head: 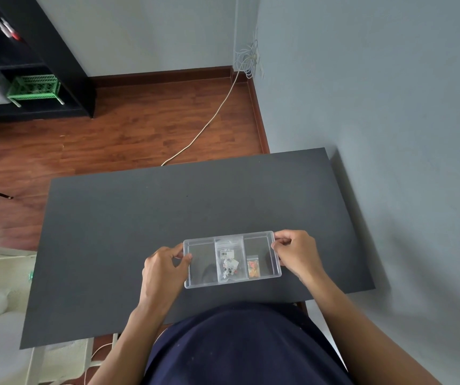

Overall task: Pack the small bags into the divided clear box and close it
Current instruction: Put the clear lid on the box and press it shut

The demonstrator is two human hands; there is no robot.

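A divided clear box [199, 269] lies on the dark table near its front edge, with three compartments side by side. In the middle compartment rests a clear bag with a barcode label and small dark and white parts [228, 262]. A smaller bag with orange contents [253, 266] sits in the right compartment. The left compartment holds nothing. My left hand [163, 269] pinches the box's left end, and my right hand [296, 252] pinches its right end. Whether a clear lid sits on top I cannot tell.
The dark table [140, 232] reaches to a grey wall on the right. Beyond its far edge is wooden floor with a white cable [209, 120] and a black shelf unit [28, 65] holding a green basket. Pale furniture stands at the lower left.
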